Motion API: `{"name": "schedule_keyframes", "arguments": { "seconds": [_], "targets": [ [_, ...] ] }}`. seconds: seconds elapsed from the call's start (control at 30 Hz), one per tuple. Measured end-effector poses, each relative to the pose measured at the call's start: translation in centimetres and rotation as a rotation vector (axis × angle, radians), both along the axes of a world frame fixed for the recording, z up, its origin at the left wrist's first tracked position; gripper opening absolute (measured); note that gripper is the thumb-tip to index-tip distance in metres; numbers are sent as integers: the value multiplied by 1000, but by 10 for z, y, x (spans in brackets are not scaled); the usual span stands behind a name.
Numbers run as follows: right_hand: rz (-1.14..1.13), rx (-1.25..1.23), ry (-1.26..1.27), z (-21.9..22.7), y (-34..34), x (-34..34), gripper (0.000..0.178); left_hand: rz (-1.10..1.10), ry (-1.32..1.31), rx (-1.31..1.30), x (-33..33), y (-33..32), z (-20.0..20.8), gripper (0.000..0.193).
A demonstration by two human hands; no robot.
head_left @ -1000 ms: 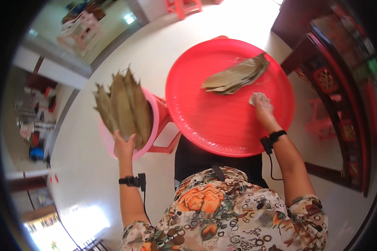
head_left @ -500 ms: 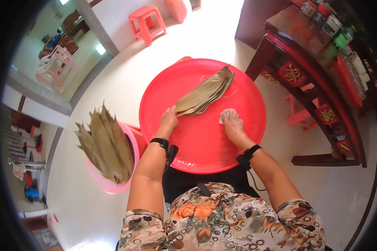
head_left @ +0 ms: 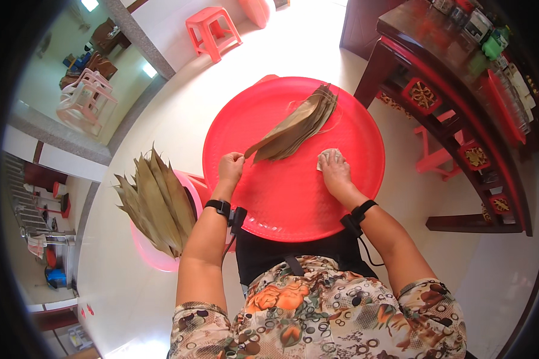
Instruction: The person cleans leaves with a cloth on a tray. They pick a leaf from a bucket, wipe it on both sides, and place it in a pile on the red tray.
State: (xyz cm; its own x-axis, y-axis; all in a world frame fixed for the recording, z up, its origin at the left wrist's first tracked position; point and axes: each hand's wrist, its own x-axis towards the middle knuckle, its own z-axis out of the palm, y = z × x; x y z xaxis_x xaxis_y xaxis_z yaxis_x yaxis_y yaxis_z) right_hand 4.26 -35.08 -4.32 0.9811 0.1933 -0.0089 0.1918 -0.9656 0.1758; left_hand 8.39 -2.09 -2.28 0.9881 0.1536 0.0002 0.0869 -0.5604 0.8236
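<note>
A bundle of long, dry, olive-brown leaves [head_left: 302, 128] lies slantwise on a big round red tray [head_left: 275, 203]. At the bundle's near-left end, my left hand [head_left: 231, 169] pinches the tip of one leaf, which is pulled a little apart from the others. My right hand [head_left: 336, 172] has its fingers over a crumpled pale cloth [head_left: 327, 157] on the right half of the tray. Thin strands of fibre show beside the bundle's far end. More of the same leaves [head_left: 159, 203] stand in a pink basin [head_left: 156, 258] left of my left forearm.
A dark red wooden table [head_left: 401, 42] with carved panels and crowded goods stands at the right, with a red stool [head_left: 434, 146] partly beneath it. Another red stool [head_left: 212, 35] is by the far wall. Pale plastic chairs [head_left: 88, 99] stand through the opening at the upper left.
My left hand has drawn left, lifting one leaf's end away from the bundle. The cloth stays under my right hand, and the whole view has shifted slightly.
</note>
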Motion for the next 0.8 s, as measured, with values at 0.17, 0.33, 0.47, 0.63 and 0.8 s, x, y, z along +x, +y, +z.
{"name": "schedule_keyframes", "arguments": {
  "seconds": [0.17,0.33,0.47,0.63,0.8],
  "targets": [
    [34,346,104,45,-23,2,32,146,-225,43,-28,-5,31,12],
    [-218,1317,205,88,-83,13,30,-352,-670,433,-94,-47,67,14],
    [101,690,-525,144,-86,7,32,-604,-720,578,-121,-63,38,13],
    [310,805,-70,160,3,-27,32,-809,-437,773,-125,-55,5,11],
    [680,479,42,48,60,-62,56,-856,-40,977,-140,-70,19,49]
  ]
}}
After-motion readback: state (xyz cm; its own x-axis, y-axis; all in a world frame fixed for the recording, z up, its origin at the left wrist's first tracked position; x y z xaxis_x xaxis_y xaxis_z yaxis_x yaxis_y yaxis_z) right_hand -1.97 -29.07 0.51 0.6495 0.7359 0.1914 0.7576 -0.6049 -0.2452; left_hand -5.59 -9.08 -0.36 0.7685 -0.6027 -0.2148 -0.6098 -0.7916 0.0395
